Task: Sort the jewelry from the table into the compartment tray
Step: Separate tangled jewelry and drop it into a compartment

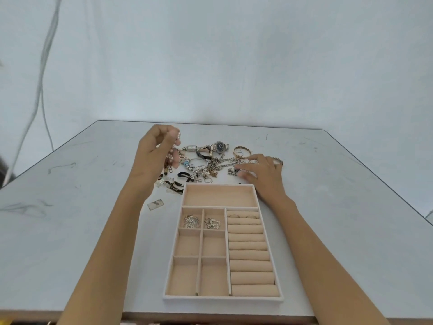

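Observation:
A beige compartment tray [267, 235] lies in front of me on the table. Two of its small squares hold a silver leaf pendant [191, 221] and a heart pendant [213, 223]; rings [242, 216] sit in its roll section. Beyond it is a jewelry pile [206, 166] with two watches [212, 147] and a gold bangle [241, 151]. My left hand [155, 148] is raised over the pile's left side and pinches a beaded bracelet [172, 158] that hangs down. My right hand [261, 171] rests flat, fingers spread, on chains at the pile's right.
A small silvery rectangular piece [155, 204] lies left of the tray. The grey table's [82, 219] far edge meets a white backdrop, where cables [39, 95] hang at the left. Black cords and charms [177, 181] lie just behind the tray's left corner.

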Demonstrator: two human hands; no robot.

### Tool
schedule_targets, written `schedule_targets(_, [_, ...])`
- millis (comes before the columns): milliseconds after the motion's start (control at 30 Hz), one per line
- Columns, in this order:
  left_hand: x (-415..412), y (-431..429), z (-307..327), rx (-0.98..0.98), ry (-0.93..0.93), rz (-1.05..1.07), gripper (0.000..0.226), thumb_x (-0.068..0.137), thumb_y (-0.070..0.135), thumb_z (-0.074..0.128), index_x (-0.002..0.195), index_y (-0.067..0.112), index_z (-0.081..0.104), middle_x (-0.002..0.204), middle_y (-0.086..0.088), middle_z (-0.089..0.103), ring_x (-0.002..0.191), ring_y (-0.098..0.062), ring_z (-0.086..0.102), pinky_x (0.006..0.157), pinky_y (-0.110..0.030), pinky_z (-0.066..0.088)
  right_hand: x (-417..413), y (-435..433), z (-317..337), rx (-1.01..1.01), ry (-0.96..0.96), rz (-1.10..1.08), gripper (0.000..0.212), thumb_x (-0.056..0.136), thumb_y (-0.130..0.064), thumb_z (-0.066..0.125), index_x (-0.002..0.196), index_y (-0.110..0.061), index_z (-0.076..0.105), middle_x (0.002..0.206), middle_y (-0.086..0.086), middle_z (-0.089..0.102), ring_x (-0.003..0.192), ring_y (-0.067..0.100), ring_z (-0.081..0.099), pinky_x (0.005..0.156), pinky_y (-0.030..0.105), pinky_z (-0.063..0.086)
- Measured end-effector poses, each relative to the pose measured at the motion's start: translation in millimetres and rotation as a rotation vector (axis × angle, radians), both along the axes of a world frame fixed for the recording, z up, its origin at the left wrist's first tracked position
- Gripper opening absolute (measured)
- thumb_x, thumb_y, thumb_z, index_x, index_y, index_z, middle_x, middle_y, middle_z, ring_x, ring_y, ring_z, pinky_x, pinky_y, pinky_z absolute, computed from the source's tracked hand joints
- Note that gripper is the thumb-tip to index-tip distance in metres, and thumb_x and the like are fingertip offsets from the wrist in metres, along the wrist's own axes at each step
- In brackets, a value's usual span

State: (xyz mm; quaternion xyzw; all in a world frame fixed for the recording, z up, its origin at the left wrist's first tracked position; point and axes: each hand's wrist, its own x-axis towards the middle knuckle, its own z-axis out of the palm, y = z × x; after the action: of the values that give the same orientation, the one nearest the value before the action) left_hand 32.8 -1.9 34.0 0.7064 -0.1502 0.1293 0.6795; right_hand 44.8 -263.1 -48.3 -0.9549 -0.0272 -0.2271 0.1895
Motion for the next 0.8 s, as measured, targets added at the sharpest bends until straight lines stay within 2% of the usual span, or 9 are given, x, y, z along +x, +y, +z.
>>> schedule_targets(100, [-3,3,-15,-0.091,0.053,0.015,0.01,0.099,0.021,0.049,0.092,0.016,0.056,0.077,0.003,0.055,0.046,-0.011,0.041,0.046,-0.023,0.038,6,3,8,-0.021,0.051,0.024,0.025,0.084,-0.047,0.063,0.109,-0.043,0.069,0.134,-0.009,0.048,0.128,0.015,0.032,0.1,0.037,0.019])
schedule_targets(233, [-2,3,-21,-0.127,0.08,0.004,0.01,0.099,0.02,0.049,0.094,0.015,0.056,0.076,0.004,0.054,0.047,-0.008,0.039,0.044,-0.019,0.034,13,5,17,-0.048,0.131,0.065,0.023,0.081,-0.048,0.066,0.102,-0.041,0.072,0.137,-0.01,0.045,0.13,0.015,0.03,0.099,0.035,0.018])
schedule_targets(333, [-1,-1,-21,-0.122,0.081,-0.014,0.01,0.099,0.02,0.049,0.094,0.015,0.057,0.076,0.003,0.054,0.047,-0.007,0.038,0.045,-0.018,0.034,14,6,16,-0.033,0.081,0.082,0.013,0.082,-0.039,0.068,0.09,-0.031,0.074,0.125,-0.009,0.052,0.121,0.015,0.037,0.087,0.029,0.017])
schedule_targets(433, [-3,-5,-22,-0.116,0.089,-0.032,0.01,0.099,0.019,0.049,0.094,0.015,0.057,0.077,0.002,0.055,0.047,-0.007,0.039,0.046,-0.019,0.033,18,5,13,-0.035,0.078,0.089,0.008,0.085,-0.027,0.066,0.086,-0.02,0.07,0.117,-0.007,0.056,0.116,0.017,0.041,0.085,0.029,0.019])
schedule_targets(533, [-4,-6,-27,-0.087,0.092,-0.043,0.01,0.099,0.019,0.05,0.094,0.015,0.058,0.075,0.004,0.057,0.047,-0.008,0.039,0.047,-0.021,0.034,20,3,11,-0.012,0.125,0.097,0.013,0.091,-0.019,0.055,0.087,-0.013,0.066,0.118,-0.004,0.057,0.116,0.02,0.042,0.086,0.03,0.021])
schedule_targets(567, [-5,-6,-28,-0.081,0.095,-0.039,0.01,0.098,0.019,0.05,0.094,0.015,0.059,0.073,0.006,0.058,0.047,-0.008,0.039,0.047,-0.021,0.034,19,5,14,0.068,0.139,0.106,0.017,0.092,-0.017,0.052,0.084,-0.01,0.065,0.116,-0.001,0.058,0.115,0.022,0.044,0.088,0.031,0.024])
schedule_targets(633, [-5,-5,-30,-0.085,0.104,-0.027,0.011,0.098,0.018,0.05,0.095,0.014,0.059,0.072,0.007,0.058,0.047,-0.007,0.039,0.047,-0.02,0.034,14,9,24,0.35,0.12,0.161,0.023,0.094,-0.016,0.047,0.083,-0.002,0.061,0.111,0.009,0.064,0.112,0.027,0.053,0.094,0.036,0.036])
schedule_targets(733, [-6,-5,-32,-0.08,0.113,-0.007,0.011,0.099,0.019,0.05,0.094,0.018,0.059,0.076,0.004,0.059,0.046,-0.006,0.04,0.049,-0.021,0.035,6,18,42,0.811,0.131,0.205,0.02,0.102,-0.019,0.039,0.093,-0.008,0.054,0.111,0.0,0.069,0.111,0.018,0.06,0.091,0.029,0.043])
schedule_targets(800, [-6,-5,-32,-0.078,0.116,-0.006,0.011,0.099,0.021,0.049,0.094,0.019,0.059,0.079,0.002,0.059,0.046,-0.006,0.041,0.05,-0.022,0.035,2,23,50,1.074,0.115,0.289,0.021,0.104,-0.019,0.035,0.09,-0.012,0.049,0.099,0.0,0.074,0.102,0.018,0.067,0.091,0.033,0.045])
